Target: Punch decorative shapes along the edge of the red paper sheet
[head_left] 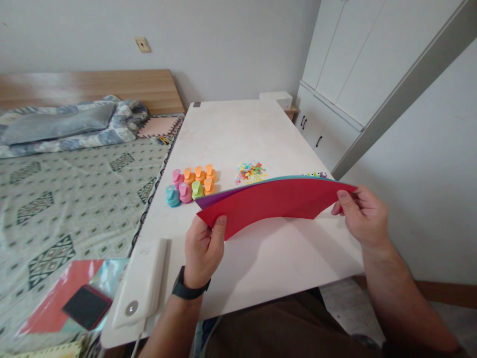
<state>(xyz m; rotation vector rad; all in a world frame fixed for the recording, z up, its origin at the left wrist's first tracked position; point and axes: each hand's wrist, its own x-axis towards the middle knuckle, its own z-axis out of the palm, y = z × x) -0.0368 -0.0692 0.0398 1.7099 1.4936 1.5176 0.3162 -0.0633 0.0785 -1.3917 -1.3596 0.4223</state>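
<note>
A small stack of coloured paper sheets, red in front (276,199) with a purple sheet (216,198) and a bluish edge behind, arches between my two hands above the white table. My left hand (204,246) pinches the left end, its thumb over the red face. At the other end my right hand (361,214) grips the right edge between thumb and fingers. Beyond the paper lie a pile of colourful paper confetti (251,172) and several craft punches (194,183) in pink, orange, green and blue. Small googly-eyed pieces (318,174) are partly hidden behind the sheets.
The white table (238,129) stretches away from me toward the wall. A long white device (141,283) with a cord lies at its left front edge. On the bed at left, a dark phone (87,307) rests on a plastic packet (55,298). White cabinets (335,99) stand at right.
</note>
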